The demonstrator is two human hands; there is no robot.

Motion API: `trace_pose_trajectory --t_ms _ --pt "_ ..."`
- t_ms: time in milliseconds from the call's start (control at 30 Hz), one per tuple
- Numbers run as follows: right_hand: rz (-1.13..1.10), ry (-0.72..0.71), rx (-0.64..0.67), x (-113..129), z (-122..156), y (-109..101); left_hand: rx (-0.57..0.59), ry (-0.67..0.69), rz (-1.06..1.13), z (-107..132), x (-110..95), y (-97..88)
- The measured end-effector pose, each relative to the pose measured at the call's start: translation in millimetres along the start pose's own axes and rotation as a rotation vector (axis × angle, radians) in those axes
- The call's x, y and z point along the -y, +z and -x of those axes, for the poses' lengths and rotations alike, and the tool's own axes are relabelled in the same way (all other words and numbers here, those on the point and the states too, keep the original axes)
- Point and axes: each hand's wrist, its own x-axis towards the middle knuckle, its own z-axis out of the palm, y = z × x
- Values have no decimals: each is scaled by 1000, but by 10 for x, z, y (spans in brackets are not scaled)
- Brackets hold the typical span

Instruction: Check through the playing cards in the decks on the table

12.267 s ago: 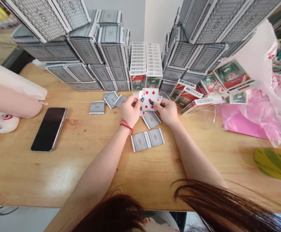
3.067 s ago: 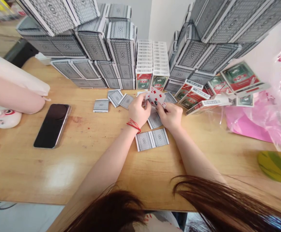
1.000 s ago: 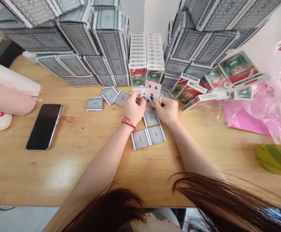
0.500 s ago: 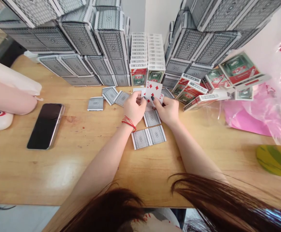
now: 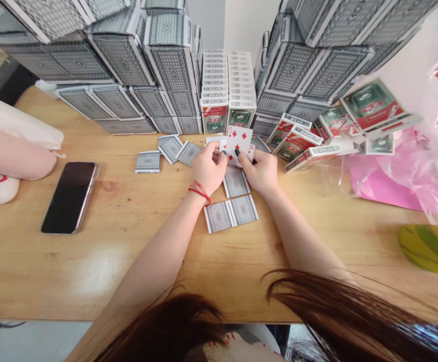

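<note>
My left hand [image 5: 208, 168], with a red string at the wrist, and my right hand [image 5: 261, 171] are both closed on a small fan of playing cards [image 5: 237, 142] held face up; the five of diamonds is on top. Just below the hands, face-down card piles [image 5: 231, 213] lie on the wooden table [image 5: 136, 261], with another pile [image 5: 236, 183] between my wrists. More face-down piles [image 5: 170, 151] lie to the left of my hands.
Tall stacks of grey patterned boxes [image 5: 128, 65] and red-green card packs [image 5: 226, 95] line the back. Loose card packs [image 5: 309, 146] and a pink plastic bag [image 5: 403, 166] lie at right. A black phone [image 5: 70, 197] lies at left, beside another person's arm [image 5: 15, 156].
Across the frames my hands stay at the same spot holding the fan of cards; only the camera view shifts slightly.
</note>
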Motion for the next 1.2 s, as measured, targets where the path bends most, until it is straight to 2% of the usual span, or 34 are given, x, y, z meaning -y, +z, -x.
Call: trace_pose_trajectory --t_ms 1200 --pt "-10 2 38 -59 -31 14 35 -3 -10 1 23 8"
